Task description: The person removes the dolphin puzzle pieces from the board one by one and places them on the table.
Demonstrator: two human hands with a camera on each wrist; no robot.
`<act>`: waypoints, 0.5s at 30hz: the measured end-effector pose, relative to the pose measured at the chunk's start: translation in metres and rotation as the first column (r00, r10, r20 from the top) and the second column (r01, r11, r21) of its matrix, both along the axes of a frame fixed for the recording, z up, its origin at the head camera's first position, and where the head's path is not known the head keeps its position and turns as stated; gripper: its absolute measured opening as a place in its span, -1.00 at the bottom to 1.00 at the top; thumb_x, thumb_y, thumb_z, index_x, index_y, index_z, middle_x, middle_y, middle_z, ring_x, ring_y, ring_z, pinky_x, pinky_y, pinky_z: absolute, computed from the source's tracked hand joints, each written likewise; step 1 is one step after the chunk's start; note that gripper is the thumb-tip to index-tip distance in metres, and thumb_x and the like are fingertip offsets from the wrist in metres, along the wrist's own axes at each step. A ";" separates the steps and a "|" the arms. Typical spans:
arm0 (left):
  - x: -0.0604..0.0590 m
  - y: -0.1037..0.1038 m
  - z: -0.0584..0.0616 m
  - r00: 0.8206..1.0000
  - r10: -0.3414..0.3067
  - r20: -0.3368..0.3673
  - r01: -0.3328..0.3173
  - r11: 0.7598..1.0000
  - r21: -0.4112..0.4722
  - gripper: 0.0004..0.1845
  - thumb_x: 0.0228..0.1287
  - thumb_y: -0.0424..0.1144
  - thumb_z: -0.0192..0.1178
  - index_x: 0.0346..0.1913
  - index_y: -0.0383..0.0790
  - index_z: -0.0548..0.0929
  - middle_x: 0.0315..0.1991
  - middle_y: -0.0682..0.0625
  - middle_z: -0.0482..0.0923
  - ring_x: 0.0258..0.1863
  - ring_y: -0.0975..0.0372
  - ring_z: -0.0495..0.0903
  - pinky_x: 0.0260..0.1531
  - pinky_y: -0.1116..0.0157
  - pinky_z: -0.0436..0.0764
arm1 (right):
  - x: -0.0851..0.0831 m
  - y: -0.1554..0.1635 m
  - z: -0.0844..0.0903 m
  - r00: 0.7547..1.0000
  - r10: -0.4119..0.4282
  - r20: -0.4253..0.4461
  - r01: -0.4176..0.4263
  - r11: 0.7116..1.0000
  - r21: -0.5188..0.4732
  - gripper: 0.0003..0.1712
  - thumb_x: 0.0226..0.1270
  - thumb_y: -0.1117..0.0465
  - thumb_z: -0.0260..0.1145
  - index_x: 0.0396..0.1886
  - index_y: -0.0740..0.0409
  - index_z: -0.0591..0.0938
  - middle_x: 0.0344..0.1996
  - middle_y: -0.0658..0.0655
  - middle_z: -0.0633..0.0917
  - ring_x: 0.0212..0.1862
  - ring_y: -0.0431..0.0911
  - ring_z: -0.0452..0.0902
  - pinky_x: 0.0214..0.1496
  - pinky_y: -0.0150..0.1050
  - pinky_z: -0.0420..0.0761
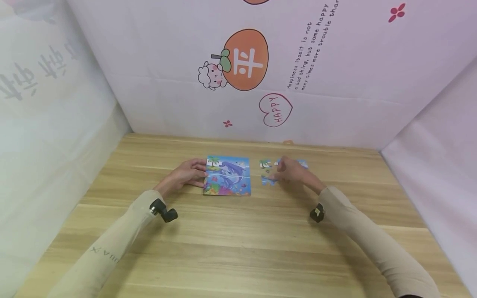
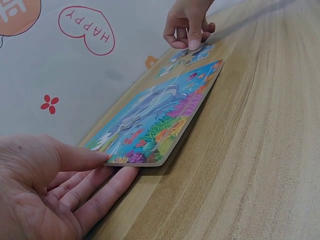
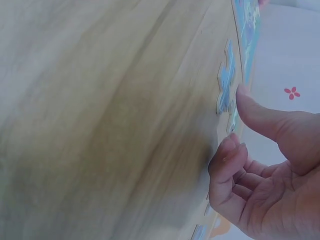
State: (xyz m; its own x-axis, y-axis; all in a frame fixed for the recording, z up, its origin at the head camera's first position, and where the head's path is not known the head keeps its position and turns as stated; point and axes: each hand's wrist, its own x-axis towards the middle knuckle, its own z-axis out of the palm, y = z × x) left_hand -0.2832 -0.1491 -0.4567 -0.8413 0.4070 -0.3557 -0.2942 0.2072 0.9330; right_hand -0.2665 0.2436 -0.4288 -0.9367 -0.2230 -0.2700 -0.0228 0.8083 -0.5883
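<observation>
So there's a dolphin puzzle board (image 1: 227, 175) lying flat on a wooden table (image 1: 238, 240), and everything else here sits relative to that board. The left hand (image 1: 185, 174) rests at the board's left edge with its fingers (image 2: 107, 187) stretched out nearly straight, flat on the wood and touching the board's near corner, thumb laid on top of the edge, so it's pretty much open and just steadying the thing, not gripping it. Off to the board's right, just beside it, there's a small cluster of loose puzzle pieces (image 1: 266, 172), some already joined together. The right hand (image 1: 292, 170) is over that cluster with its fingers curled down; the left wrist view shows the fingertips (image 2: 194, 43) pressing down on the pieces, but I honestly can't tell whether it's actually pinching one or only touching them. From the right wrist view the thumb and curled fingers sit close by a blue piece (image 3: 226, 77). Behind the board a pink-white backdrop (image 1: 261, 70) shows an orange cartoon fruit and a "HAPPY" heart.
</observation>
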 end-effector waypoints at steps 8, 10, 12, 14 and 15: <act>0.000 0.005 -0.001 1.000 -0.002 -0.010 0.002 1.000 0.013 -0.32 0.51 -0.50 0.15 0.60 -0.35 0.19 0.43 -0.35 0.27 0.23 -0.06 0.55 -0.02 0.20 0.85 | 0.008 -0.010 0.007 0.995 0.026 -0.097 -0.025 1.000 0.007 -0.64 0.42 0.06 0.47 -0.12 0.24 0.55 -0.18 0.23 0.66 -0.19 0.03 0.57 -0.21 -0.23 0.69; 0.001 0.004 -0.001 1.000 -0.003 -0.010 0.003 1.000 0.011 -0.32 0.51 -0.50 0.14 0.60 -0.35 0.18 0.43 -0.36 0.26 0.22 -0.05 0.56 -0.02 0.20 0.85 | 0.009 -0.017 0.009 0.989 0.058 -0.136 -0.061 0.998 -0.011 -0.71 0.42 0.11 0.45 -0.17 0.21 0.58 -0.20 0.21 0.66 -0.19 0.02 0.56 -0.21 -0.24 0.68; 0.003 0.003 -0.001 1.000 0.001 -0.007 -0.001 1.000 0.003 -0.31 0.52 -0.50 0.13 0.61 -0.36 0.16 0.43 -0.36 0.26 0.22 -0.05 0.56 -0.02 0.21 0.85 | 0.009 -0.024 0.011 0.984 0.092 -0.154 -0.101 0.994 -0.046 -0.76 0.44 0.16 0.44 -0.20 0.22 0.58 -0.25 0.20 0.66 -0.22 0.03 0.56 -0.24 -0.21 0.68; 0.003 0.003 -0.001 1.000 0.011 -0.003 -0.011 1.000 -0.002 -0.31 0.51 -0.50 0.14 0.61 -0.35 0.16 0.43 -0.35 0.27 0.22 -0.05 0.55 -0.03 0.22 0.85 | 0.009 -0.032 0.012 0.978 0.123 -0.169 -0.136 0.988 -0.069 -0.80 0.45 0.19 0.42 -0.19 0.22 0.59 -0.25 0.18 0.66 -0.20 0.02 0.58 -0.19 -0.20 0.71; 0.002 0.003 -0.001 1.000 0.013 -0.004 -0.013 1.000 -0.004 -0.31 0.51 -0.50 0.14 0.61 -0.35 0.17 0.43 -0.35 0.27 0.23 -0.05 0.55 -0.03 0.22 0.85 | 0.008 -0.036 0.012 0.975 0.136 -0.175 -0.151 0.985 -0.077 -0.81 0.46 0.20 0.41 -0.18 0.22 0.59 -0.24 0.17 0.66 -0.17 0.01 0.60 -0.15 -0.18 0.73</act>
